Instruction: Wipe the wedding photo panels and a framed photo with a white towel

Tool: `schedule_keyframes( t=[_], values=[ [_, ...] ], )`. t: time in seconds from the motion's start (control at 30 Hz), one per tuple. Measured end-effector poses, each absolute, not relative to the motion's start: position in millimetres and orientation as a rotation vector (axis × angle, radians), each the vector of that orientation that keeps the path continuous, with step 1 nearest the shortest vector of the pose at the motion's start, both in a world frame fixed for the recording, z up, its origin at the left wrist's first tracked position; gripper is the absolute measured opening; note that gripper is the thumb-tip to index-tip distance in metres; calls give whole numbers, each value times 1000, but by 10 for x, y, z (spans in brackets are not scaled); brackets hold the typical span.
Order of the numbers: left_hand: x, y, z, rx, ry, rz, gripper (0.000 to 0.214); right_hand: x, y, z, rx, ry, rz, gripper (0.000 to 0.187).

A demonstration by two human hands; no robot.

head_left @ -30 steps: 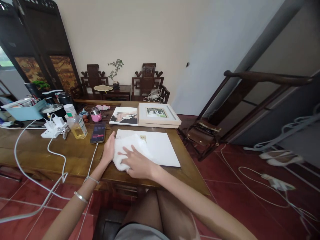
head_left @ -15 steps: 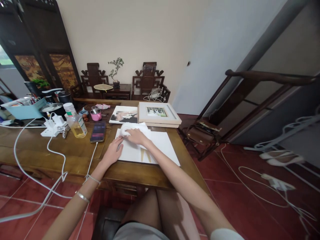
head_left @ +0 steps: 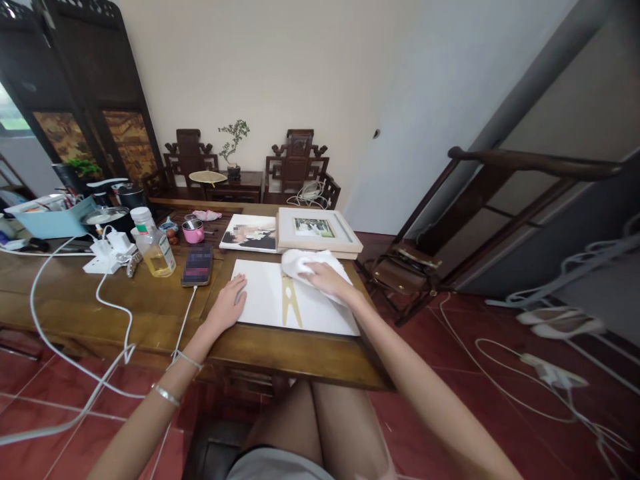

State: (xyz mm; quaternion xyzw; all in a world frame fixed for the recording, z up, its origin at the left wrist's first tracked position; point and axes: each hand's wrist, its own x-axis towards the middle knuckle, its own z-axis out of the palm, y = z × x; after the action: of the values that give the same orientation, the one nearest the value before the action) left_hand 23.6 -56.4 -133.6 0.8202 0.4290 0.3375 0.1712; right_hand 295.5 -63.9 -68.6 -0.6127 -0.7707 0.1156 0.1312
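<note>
A flat white board (head_left: 265, 300) with a gold A-shaped mark lies on the wooden table (head_left: 150, 313) in front of me. My right hand (head_left: 325, 277) presses a white cloth (head_left: 300, 261) onto the board's far right corner, fingers curled over it. My left hand (head_left: 229, 308) lies flat on the board's left edge, fingers stretched out, holding nothing.
A framed photo (head_left: 315, 230) and a photo print (head_left: 249, 233) lie just behind the board. To the left are a phone (head_left: 197, 265) on a cable, a bottle of yellow liquid (head_left: 154, 252), a pink cup (head_left: 193, 231) and a power strip (head_left: 105, 257). Cables trail on the red floor.
My right hand has swept the cloth from the board's near left to its far edge, then across to the far right corner. My left hand shifted slightly along the left edge.
</note>
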Motion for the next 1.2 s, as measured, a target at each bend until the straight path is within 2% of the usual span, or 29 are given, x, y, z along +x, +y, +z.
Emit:
schedule_keyframes(
  t=[0.17, 0.37, 0.47, 0.7, 0.83, 1.03, 1.2],
  values=[
    [241, -559, -1352, 2325, 1220, 973, 41, 3190, -1394, -860, -1657, -2364, 251, 27],
    [246, -545, -1371, 2366, 1229, 969, 40, 3325, -2026, -864, -1634, -2442, 453, 25],
    [242, -543, -1370, 2372, 1227, 970, 40, 3369, -1854, -895, -1703, -2364, 458, 25],
    [219, -534, -1367, 2350, 1222, 968, 41, 3308, -851, -887, -1710, -2318, 255, 27],
    [220, -543, -1348, 2362, 1233, 950, 40, 3265, -682, -928, -1704, -2312, 156, 25],
    [237, -549, -1344, 2345, 1247, 953, 40, 3200, -1484, -896, -1606, -2406, 233, 23],
    [243, -538, -1372, 2342, 1236, 983, 39, 3236, -2217, -764, -1663, -2429, 510, 23]
  ],
)
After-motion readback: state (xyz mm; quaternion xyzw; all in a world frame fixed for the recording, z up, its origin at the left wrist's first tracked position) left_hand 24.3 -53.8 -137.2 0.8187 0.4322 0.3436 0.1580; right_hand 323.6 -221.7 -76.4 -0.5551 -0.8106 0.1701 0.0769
